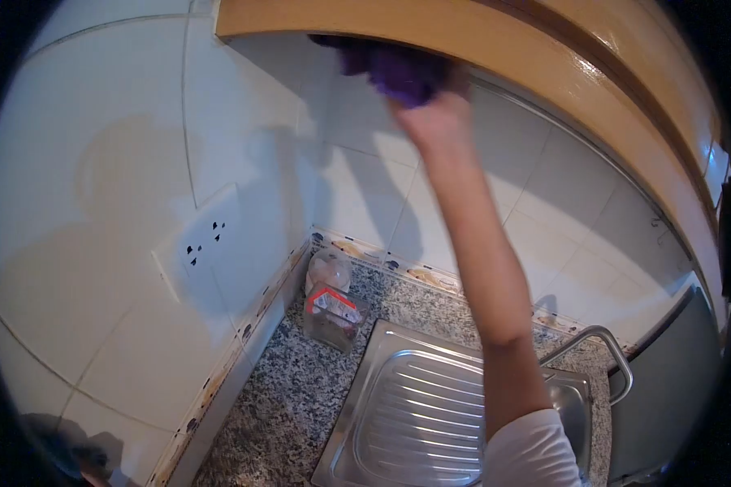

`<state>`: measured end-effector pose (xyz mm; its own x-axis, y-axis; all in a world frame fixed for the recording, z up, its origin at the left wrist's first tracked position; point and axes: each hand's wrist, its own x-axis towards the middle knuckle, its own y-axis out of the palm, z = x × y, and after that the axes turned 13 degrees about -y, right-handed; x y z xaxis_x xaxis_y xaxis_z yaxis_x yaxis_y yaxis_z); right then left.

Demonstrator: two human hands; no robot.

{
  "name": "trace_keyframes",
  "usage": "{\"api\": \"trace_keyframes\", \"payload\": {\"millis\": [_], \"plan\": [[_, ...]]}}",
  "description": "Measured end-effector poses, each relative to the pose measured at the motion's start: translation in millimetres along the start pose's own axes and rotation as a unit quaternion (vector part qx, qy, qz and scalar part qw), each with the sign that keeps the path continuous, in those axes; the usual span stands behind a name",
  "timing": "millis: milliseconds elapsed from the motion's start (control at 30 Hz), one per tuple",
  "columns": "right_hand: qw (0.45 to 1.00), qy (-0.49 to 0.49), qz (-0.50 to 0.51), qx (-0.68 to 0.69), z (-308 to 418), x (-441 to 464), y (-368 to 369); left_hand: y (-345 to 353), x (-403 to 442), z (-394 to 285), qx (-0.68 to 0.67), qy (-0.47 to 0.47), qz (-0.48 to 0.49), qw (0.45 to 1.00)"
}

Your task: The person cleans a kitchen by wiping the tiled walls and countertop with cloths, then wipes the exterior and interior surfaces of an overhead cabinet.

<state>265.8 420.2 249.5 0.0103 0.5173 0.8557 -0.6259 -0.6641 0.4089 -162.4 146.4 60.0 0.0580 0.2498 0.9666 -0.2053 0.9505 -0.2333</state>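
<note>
Right now I have the purple cloth [398, 77] up high, above and beyond the far edge of the sink [418, 406], tucked against or just under the front edge of the wooden cabinet [341, 18] that overhangs that same side. My right hand [440, 109] is closed on the bunched cloth, arm stretched out over the sink. The fingers are mostly lost behind the fabric, and part of the cloth slips out of sight behind the cabinet's edge, so I can't tell whether it's pressing on the underside or only close to it. As for my left hand, I can't say what it's doing: a dark blurred shape [65, 458] well to the left of the sink may be part of it, but it's too unclear to read.

I'd judge the step in hand to be working the cloth along that low edge above the sink, as a wipe would go. The next move, I think, calls for a firm hold on the bunch, even contact and a steady arm, since I'm reaching blind up there. Below, the clear containers [333, 316] stand on the tabletop [280, 390] just beside the sink's far left corner, so a dropped cloth could catch them.
</note>
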Motion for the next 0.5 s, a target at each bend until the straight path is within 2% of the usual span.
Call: {"api": "trace_keyframes", "payload": {"millis": [33,100,133,167,200,267,300,367,400,433,467,500], "plan": [[0.971,0.089,0.075,0.208,40.2,-6.4,-15.8,0.1,-1.5,1.2,0.006,-0.006,0.004,1.000],[0.981,0.042,0.016,0.191,106.0,-26.8,-42.2,4.1,0.3,1.1,-0.015,-0.006,-0.009,1.000],[0.981,-0.018,0.081,0.174,136.3,-39.5,-59.1,6.4,-0.7,1.2,-0.034,-0.005,-0.023,0.999],[0.969,-0.028,-0.018,0.243,158.7,-56.6,-38.8,13.2,-13.2,10.8,-0.035,-0.008,-0.021,0.999],[0.943,-0.039,-0.116,0.310,173.3,-74.1,-10.1,25.0,-34.9,28.6,-0.051,-0.064,0.016,0.997],[0.929,-0.057,-0.038,0.365,180.6,-101.7,17.3,35.8,-67.8,58.8,-0.079,-0.171,0.090,0.978],[0.969,-0.166,0.000,0.185,179.6,-102.4,22.8,22.3,-44.3,43.2,0.052,-0.047,0.040,0.997],[0.971,-0.165,0.045,0.168,149.1,-101.9,22.5,16.1,-36.2,34.4,0.075,-0.057,0.069,0.993],[0.960,-0.150,0.001,0.238,130.1,-98.4,16.8,14.5,-32.9,28.9,0.068,-0.068,0.075,0.992],[0.970,-0.124,-0.036,0.205,110.5,-91.8,12.7,13.8,-32.5,28.9,0.066,-0.066,0.077,0.993],[0.991,-0.068,0.038,0.104,91.4,-84.4,4.8,15.1,-31.9,29.7,0.065,-0.056,0.071,0.994],[0.991,0.015,-0.057,0.121,75.3,-73.4,-3.0,16.9,-31.4,30.6,0.064,-0.047,0.066,0.995]]}}
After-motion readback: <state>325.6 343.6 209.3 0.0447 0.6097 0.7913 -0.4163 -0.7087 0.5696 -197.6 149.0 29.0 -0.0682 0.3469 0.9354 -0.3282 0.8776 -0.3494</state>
